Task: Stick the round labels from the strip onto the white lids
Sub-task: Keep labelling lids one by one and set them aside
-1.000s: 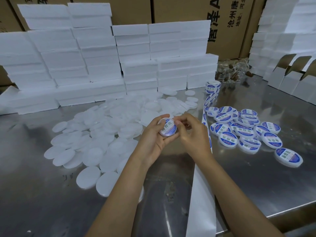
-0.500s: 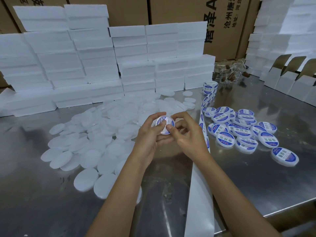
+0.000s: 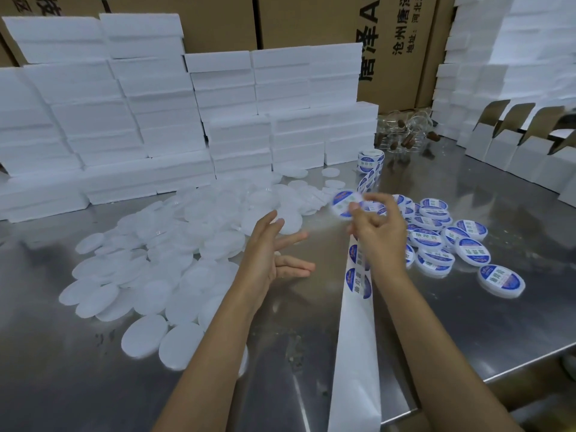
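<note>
White lids lie in a loose overlapping heap across the left and middle of the steel table, reaching back to the stacked white foam blocks along the far edge. Behind the blocks stand brown cardboard cartons with printed characters. To the right, folded white boxes with open flaps line the table edge. A smaller cluster of labelled lids, each bearing a blue and white round label, sits right of centre, well apart from the plain heap. The label strip runs from the near table edge up under the right hand to a roll of labels standing near the blocks; two round labels show on the strip just below the hand. The right hand is raised above the strip with fingers curled, pinching a labelled lid at its fingertips; the lid is blurred. The left hand hovers over the bare table beside the plain lids, fingers spread and nearly straight, holding nothing.
</note>
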Tool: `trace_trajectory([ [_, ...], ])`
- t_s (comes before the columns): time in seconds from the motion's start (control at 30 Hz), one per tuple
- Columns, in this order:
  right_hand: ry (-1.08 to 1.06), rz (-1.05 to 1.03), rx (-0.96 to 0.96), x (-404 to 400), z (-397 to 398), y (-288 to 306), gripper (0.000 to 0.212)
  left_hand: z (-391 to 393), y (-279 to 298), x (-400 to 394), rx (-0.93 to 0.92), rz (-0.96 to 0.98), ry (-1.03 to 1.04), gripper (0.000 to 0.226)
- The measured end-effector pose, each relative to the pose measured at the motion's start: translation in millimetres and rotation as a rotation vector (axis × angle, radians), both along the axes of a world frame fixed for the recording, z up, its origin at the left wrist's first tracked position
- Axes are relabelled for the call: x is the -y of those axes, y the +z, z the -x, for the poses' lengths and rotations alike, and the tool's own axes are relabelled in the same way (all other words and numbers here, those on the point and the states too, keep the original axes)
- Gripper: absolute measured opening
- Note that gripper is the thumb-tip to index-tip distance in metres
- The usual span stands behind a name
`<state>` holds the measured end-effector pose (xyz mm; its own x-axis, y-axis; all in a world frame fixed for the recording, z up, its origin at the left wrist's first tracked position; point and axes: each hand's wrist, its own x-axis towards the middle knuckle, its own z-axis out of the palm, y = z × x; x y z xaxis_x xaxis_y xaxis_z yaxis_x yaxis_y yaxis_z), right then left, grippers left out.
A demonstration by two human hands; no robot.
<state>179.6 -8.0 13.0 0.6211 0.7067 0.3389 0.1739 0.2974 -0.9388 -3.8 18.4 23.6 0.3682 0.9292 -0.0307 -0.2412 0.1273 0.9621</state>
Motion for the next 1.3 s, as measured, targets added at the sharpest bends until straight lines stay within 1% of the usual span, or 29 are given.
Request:
trace_trajectory([
  [0.1,-0.291,-0.042,-0.174,-5,-42,-2,0.013,1,-2,-2,-0.011,0.013,0.033,0.028],
  [0.2,-0.411,-0.027,-0.304,-9,-72,-4,0.012,-1,-4,-4,-0.021,0.020,0.062,0.027],
  [0.3,-0.431,-0.002,-0.312,-12,-90,-7,0.017,-2,-7,-7,-0.054,0.014,0.077,0.030],
  [0.47,-0.391,0.119,-0.238,-19,-98,-11,0.038,-1,-8,-8,-0.065,0.009,0.091,0.033],
  [0.53,-0.366,0.145,-0.203,-20,-96,-12,0.042,0,-8,-9,-0.065,0.014,0.106,0.035],
  [0.6,-0.364,0.167,-0.112,-19,-92,-12,0.041,0,-7,-10,-0.068,0.013,0.122,0.039],
  [0.67,-0.376,0.189,0.034,-16,-86,-12,0.034,0,-7,-10,-0.064,0.008,0.161,0.039],
  [0.8,-0.303,0.178,0.263,-11,-60,-9,0.024,3,-7,-13,-0.086,-0.016,0.313,0.036],
  [0.9,-0.179,0.158,0.427,-12,-33,-9,0.020,9,-7,-15,-0.070,-0.017,0.420,0.033],
  [0.97,-0.045,0.147,0.547,-18,-15,-9,0.019,12,-7,-17,-0.039,-0.006,0.474,0.031],
  [1.03,0.095,0.183,0.713,-32,-2,-7,0.019,13,-7,-18,-0.021,0.007,0.492,0.029],
  [1.07,0.156,0.231,0.803,-41,4,-6,0.021,13,-7,-18,-0.016,0.020,0.491,0.027],
  [1.13,0.232,0.372,0.904,-60,14,-3,0.037,12,-7,-17,0.014,0.053,0.480,0.024],
  [1.2,0.246,0.500,0.911,-76,23,-3,0.058,11,-6,-16,0.034,0.069,0.471,0.021],
  [1.23,0.245,0.535,0.922,-83,27,-4,0.064,11,-5,-16,0.039,0.070,0.465,0.021],
  [1.3,0.238,0.563,0.931,-92,32,-8,0.070,10,-4,-14,0.034,0.063,0.453,0.021],
])
